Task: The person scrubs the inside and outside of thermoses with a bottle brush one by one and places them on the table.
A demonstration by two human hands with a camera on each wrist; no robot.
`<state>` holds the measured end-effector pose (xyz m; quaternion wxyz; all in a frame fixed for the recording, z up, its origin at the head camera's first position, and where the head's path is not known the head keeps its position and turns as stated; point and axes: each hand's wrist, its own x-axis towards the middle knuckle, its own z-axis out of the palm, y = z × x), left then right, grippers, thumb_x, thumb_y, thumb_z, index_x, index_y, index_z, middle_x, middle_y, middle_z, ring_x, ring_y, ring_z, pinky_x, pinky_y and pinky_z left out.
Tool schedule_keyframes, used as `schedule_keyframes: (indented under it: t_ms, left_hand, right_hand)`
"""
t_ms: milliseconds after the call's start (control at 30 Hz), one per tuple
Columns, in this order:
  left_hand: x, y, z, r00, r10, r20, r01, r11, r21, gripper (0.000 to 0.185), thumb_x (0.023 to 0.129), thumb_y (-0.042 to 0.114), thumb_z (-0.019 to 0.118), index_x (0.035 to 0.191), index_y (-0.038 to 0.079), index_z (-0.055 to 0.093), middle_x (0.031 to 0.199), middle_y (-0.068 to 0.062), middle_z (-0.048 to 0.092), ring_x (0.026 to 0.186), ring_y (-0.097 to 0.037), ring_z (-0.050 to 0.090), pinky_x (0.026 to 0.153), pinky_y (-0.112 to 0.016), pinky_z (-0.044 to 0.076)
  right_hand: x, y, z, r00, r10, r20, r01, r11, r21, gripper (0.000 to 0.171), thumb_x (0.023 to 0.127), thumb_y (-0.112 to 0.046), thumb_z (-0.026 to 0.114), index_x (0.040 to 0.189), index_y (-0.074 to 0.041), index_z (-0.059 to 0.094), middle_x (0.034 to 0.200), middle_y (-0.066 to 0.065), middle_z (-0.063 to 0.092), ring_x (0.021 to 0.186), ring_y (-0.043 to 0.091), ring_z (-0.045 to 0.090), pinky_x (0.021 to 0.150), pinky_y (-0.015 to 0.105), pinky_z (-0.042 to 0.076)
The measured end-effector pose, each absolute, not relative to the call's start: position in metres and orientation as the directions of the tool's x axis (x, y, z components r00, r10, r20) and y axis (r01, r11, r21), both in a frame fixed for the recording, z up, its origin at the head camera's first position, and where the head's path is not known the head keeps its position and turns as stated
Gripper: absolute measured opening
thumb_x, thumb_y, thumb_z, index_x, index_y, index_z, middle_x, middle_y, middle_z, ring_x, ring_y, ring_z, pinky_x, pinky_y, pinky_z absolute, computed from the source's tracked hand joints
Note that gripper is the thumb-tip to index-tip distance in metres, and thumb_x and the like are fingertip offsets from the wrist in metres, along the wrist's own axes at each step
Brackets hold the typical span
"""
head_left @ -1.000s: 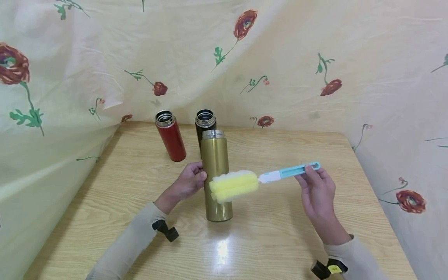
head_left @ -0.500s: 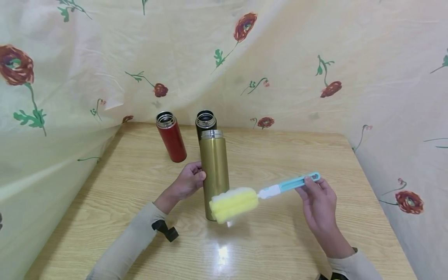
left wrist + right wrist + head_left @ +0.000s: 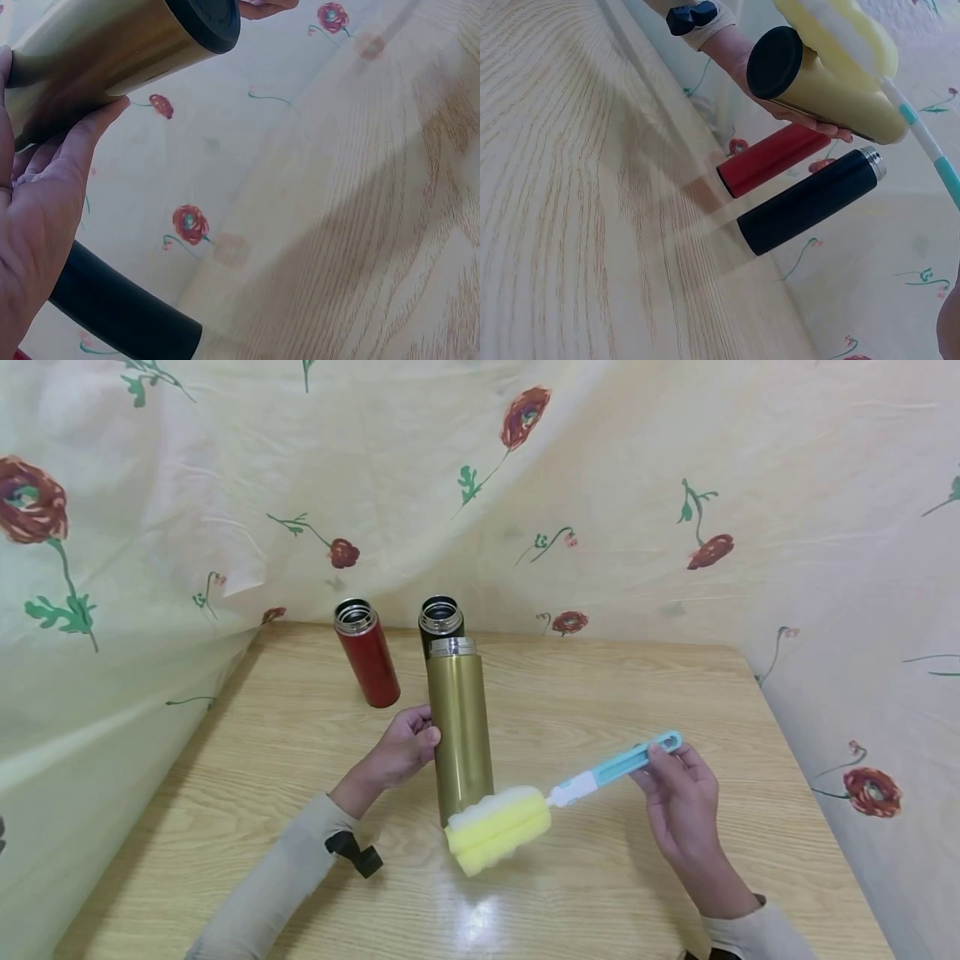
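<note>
My left hand [image 3: 397, 747] grips a gold thermos bottle [image 3: 459, 718] around its middle, its steel mouth uppermost. In the left wrist view the bottle's dark base [image 3: 210, 21] hangs above the table. My right hand [image 3: 682, 810] pinches the blue end of a bottle brush [image 3: 577, 789] between thumb and fingers. The brush's yellow and white sponge head [image 3: 498, 831] points left and down, overlapping the bottle's lower end in the head view. In the right wrist view the sponge passes in front of the bottle's side, and only an edge of my right hand shows.
A red thermos bottle [image 3: 367, 656] stands uncapped at the back left of the wooden table [image 3: 600, 685]. Beside it, partly behind the gold one, is an uncapped black thermos bottle [image 3: 441, 617]. Flower-printed cloth [image 3: 637, 468] hangs around the table's back and sides.
The brush has come down along the gold bottle, its sponge head dropping from the bottle's middle to its lower end and tilting further downward. The left hand and bottle have barely moved.
</note>
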<state>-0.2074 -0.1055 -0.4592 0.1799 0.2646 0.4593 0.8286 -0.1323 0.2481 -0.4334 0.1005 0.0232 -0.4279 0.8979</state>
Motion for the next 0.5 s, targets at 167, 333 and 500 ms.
schedule_keyframes:
  t_ms: [167,333,500]
  left_hand:
    - [-0.207,-0.105,-0.460,-0.792,0.547,0.271,-0.056,-0.507,0.860,0.043,0.086,0.040,0.083,0.114,0.011,0.067,0.099,0.001,0.073,0.089,-0.009,0.069,0.078,-0.022,0.059]
    - [-0.206,-0.106,-0.462,-0.785,0.558,0.268,-0.067,-0.507,0.859,0.045,0.083,0.042,0.084,0.114,0.012,0.069,0.100,0.001,0.073,0.091,-0.009,0.069,0.079,-0.022,0.059]
    - [-0.205,-0.107,-0.463,-0.777,0.568,0.269,-0.068,-0.502,0.862,0.044,0.085,0.041,0.083,0.114,0.012,0.068,0.102,0.000,0.074,0.093,-0.009,0.069,0.082,-0.022,0.058]
  right_hand:
    - [-0.135,0.247,-0.433,-0.979,0.180,0.095,-0.184,-0.587,-0.788,0.006,0.103,0.004,0.053,0.103,0.002,0.058,0.099,0.007,0.065,0.091,0.015,0.072,0.091,0.029,0.057]
    - [-0.141,0.247,-0.430,-0.980,0.177,0.095,-0.186,-0.621,-0.762,0.006,0.102,0.004,0.053,0.105,0.002,0.058,0.099,0.008,0.065,0.092,0.016,0.072,0.092,0.029,0.056]
    - [-0.148,0.245,-0.425,-0.977,0.204,0.068,-0.187,-0.648,-0.738,0.004,0.102,0.004,0.055,0.104,0.002,0.058,0.097,0.008,0.065,0.089,0.017,0.072,0.090,0.028,0.056]
